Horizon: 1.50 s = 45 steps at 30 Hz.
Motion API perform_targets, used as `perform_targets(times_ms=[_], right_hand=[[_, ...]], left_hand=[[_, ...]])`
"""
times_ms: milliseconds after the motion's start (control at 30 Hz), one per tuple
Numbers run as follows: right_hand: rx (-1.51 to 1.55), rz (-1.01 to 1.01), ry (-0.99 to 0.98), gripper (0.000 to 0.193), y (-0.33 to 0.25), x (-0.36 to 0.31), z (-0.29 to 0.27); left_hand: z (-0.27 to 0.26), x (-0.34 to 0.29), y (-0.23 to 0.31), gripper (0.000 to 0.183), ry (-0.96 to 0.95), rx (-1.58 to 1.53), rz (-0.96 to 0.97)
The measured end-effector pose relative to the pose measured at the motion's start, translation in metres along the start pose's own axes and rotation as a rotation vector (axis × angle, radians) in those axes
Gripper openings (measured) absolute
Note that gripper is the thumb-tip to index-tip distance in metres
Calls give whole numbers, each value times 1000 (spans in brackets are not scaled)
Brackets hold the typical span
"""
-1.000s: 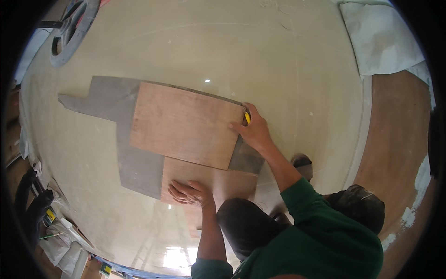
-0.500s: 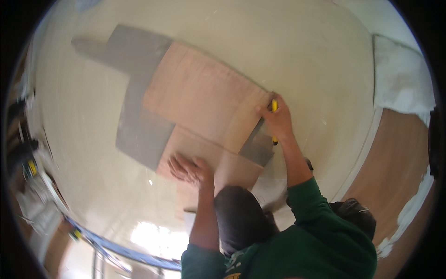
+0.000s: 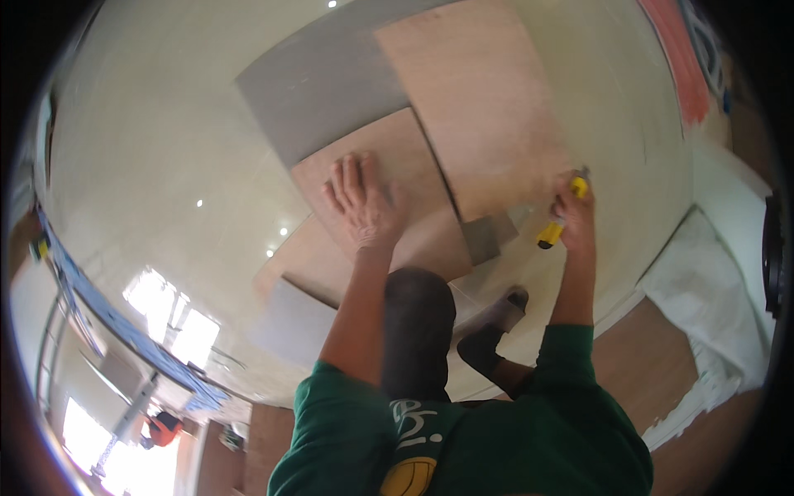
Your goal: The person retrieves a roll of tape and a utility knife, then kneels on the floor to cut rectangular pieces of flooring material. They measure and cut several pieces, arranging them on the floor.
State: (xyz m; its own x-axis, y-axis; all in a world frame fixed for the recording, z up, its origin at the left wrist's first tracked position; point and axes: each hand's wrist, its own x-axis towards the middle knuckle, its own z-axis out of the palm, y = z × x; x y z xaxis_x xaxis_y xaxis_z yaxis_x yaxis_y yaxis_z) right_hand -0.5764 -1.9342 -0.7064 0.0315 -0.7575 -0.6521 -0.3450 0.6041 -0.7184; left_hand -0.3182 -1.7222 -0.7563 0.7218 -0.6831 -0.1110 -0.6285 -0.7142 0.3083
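Observation:
My left hand (image 3: 361,202) lies flat on a thin pinkish-brown sheet (image 3: 422,190), fingers stretched out. A larger sheet (image 3: 471,99) of the same colour lies beyond it, with a dark narrow gap between the two. Grey sheeting (image 3: 322,78) shows under and to the left of both. My right hand (image 3: 576,219) is closed round a yellow and black utility knife (image 3: 549,235), just right of the larger sheet's near corner. Small grey pieces (image 3: 482,240) lie between the hands.
My knee (image 3: 419,306) presses near the left-hand sheet; my foot (image 3: 506,310) rests behind. A pale grey sheet (image 3: 289,318) lies at the near left. White cloth (image 3: 703,281) and brown boards (image 3: 645,347) are at the right. A person in orange (image 3: 164,428) is at the lower left.
The view has turned, so the sheets appear rotated. My right hand has come off the sheet's corner and grips the knife. My left hand now lies farther forward on the nearer sheet.

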Motion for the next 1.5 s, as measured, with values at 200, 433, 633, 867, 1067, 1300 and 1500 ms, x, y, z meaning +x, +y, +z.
perform_targets(times_ms=[200,433,633,867,1067,1300,1500], right_hand=[[465,-61,-253,17,4,53,-104],[-467,-146,572,41,41,32,-96],[-160,-248,23,34,65,-45,24],[-501,-281,278,38,94,-95,32],[-560,-212,283,56,145,-99,33],[-288,-101,108,45,169,-100,34],[-340,-178,144,46,204,-64,12]], left_hand=[[0,-5,0,70,31,-114,-20],[4,0,-7,64,78,-120,5],[13,5,-11,63,220,-53,84],[11,0,-8,64,230,-49,114],[15,-1,-9,62,238,-23,109],[-9,-10,-31,64,132,-205,217],[-69,-160,-141,66,21,-332,-158]])
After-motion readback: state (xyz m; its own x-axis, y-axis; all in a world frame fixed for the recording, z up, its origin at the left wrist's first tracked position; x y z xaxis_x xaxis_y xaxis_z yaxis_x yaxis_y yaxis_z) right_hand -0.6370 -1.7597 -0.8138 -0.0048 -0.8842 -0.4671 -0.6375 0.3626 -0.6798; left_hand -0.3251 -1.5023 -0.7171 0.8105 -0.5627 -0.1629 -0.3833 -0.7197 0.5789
